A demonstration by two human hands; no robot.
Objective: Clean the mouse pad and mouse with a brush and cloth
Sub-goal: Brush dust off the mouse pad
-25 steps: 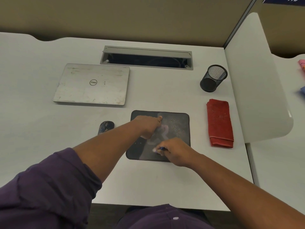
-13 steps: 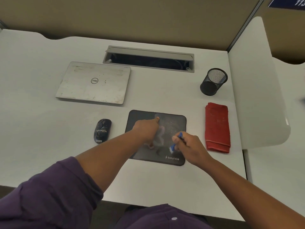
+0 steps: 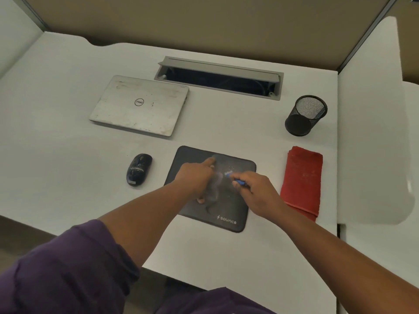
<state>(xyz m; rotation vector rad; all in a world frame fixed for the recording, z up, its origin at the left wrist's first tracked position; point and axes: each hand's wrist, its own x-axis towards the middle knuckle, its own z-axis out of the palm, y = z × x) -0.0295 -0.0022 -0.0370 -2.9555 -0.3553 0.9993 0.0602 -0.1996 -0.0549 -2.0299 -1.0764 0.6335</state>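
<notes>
my two hands crowd the middle of the mouse pad (image 3: pixel 229 214), so only its near corners and far edge lie bare. left of the pad the mouse (image 3: pixel 139 169) sits just beside it, with a narrow lane of desk (image 3: pixel 56 155) between them. beyond the mouse the desk runs open to the left edge. the closed laptop (image 3: pixel 140 105) blocks the far left, and the open cable tray (image 3: pixel 220 78) sits behind it. on my right the folded red cloth (image 3: pixel 302 180) lies near the pad with a slim strip between. the mesh cup (image 3: pixel 305 115) stands beyond the cloth, and a white divider (image 3: pixel 371 132) walls off that side.
</notes>
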